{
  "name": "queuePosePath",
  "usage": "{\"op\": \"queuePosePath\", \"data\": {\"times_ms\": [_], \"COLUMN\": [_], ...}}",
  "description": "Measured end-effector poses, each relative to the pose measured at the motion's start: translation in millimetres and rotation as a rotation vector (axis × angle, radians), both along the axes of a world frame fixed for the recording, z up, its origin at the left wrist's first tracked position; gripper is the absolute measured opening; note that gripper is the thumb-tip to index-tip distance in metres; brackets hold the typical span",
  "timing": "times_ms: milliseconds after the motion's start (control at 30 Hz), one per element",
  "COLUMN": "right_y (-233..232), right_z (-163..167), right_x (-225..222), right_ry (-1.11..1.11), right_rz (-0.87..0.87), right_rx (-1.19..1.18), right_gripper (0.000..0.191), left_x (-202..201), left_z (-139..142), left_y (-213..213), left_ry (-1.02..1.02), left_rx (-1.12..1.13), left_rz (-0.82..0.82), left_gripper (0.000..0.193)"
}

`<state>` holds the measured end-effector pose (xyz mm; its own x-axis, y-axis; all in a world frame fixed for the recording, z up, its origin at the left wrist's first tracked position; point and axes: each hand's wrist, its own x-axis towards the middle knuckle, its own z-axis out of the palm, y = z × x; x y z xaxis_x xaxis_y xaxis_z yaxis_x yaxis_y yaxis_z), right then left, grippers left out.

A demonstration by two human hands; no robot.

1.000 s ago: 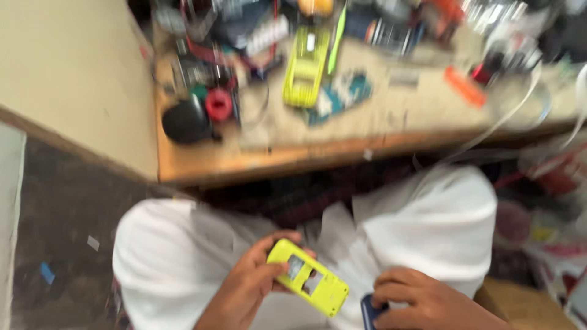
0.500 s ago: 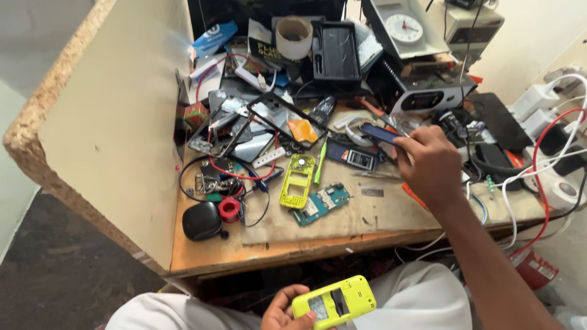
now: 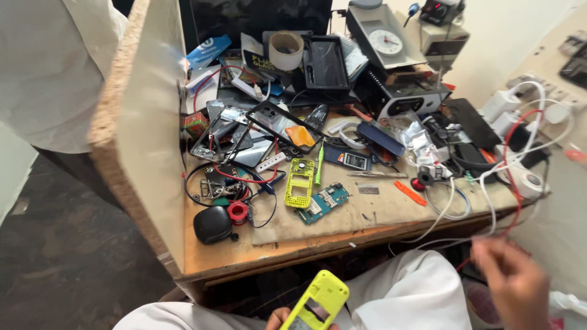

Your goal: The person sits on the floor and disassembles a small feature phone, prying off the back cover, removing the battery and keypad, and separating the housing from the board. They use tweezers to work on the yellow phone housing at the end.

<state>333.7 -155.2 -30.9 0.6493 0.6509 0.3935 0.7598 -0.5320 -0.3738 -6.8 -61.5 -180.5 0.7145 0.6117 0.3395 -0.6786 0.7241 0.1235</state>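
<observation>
Right hand (image 3: 512, 282) now off the bench, blurred, grip unclear; left hand (image 3: 282, 319) clasping lime-yellow phone shell (image 3: 317, 300).

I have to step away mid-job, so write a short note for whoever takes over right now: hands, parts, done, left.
Left hand: low over the lap, gripping the yellow phone shell.
Right hand: blurred, off the bench's right edge near the cables; whether it holds anything cannot be told.
On the bench: yellow keypad frame, teal circuit board beside it, green tool, orange strip.
Done: phone is apart.
Left: board and frame lie outside the shell.
</observation>
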Motion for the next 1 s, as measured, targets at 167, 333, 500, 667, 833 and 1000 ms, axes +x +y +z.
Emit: {"op": "queuePosePath", "data": {"times_ms": [167, 333, 500, 667, 833, 1000], "right_y": [-44.1, -53.5, -55.6, -41.7, -13.2, 1.2], "right_z": [-57.7, -84.1, -92.7, -98.5, -96.9, -67.0], "right_x": [-11.0, -23.1, -21.8, -13.8, -4.9, 19.9], "right_ry": [0.303, 0.354, 0.372, 0.393, 0.438, 0.421], "right_rz": [-0.399, -0.461, -0.487, -0.477, -0.432, -0.392], "right_rx": [-0.413, -0.453, -0.475, -0.512, -0.543, -0.555], "right_gripper": [0.018, 0.019, 0.021, 0.023, 0.025, 0.027], "left_x": [-6.6, -33.7, -32.2, 8.5, 43.4, 67.6], "left_z": [-10.5, 25.4, 114.3, 155.0, 165.3, 185.2], "left_y": [20.7, 11.1, 10.0, 38.9, 55.9, 58.8], "left_ry": [-0.13, -0.003, 0.112, 0.125, 0.262, 0.293], "left_rx": [-0.121, 0.257, -0.034, -0.081, -0.03, -0.078], "left_rz": [-0.095, 0.139, 0.012, 0.148, 0.259, 0.283], "left_gripper": [0.035, 0.061, 0.06, 0.057, 0.068, 0.073]}}
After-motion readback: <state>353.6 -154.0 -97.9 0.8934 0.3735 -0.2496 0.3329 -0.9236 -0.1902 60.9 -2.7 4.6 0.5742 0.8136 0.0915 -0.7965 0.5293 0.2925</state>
